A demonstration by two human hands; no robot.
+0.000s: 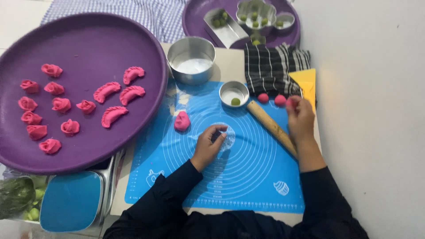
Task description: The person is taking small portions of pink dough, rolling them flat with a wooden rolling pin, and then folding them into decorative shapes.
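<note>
Black sleeves fill the bottom of the frame as both of my arms reach forward over a blue silicone baking mat [248, 177] printed with concentric circles, laid on a pale surface [230, 66].

Far left, a large purple tray [88, 40] holds pink dough pieces: rose shapes [44, 115] on its left side, crescent dumplings [117, 97] toward its right. Below it sits a blue-lidded container [71, 201].

On the mat, a shaped pink dough piece [182, 121] stands just left of my left hand [210, 144]. That hand is curled, fingertips pinched down on a floured patch at the centre of the circles; what they grip is too small for me to tell.

Beyond it stand a round metal pan of white flour [191, 59] and a small metal cup [233, 94] with a green ball inside. A wooden rolling pin [271, 127] lies slantwise between my hands.

My right hand [300, 117] hovers at the mat's upper right corner, fingers closed on a pink dough ball [291, 102]. Two more pink balls [271, 99] rest just left of it, against a black checked cloth [270, 66] and a yellow scraper [305, 82].

At the top, a second purple tray [197, 22] carries metal moulds [256, 13] and green balls.
</note>
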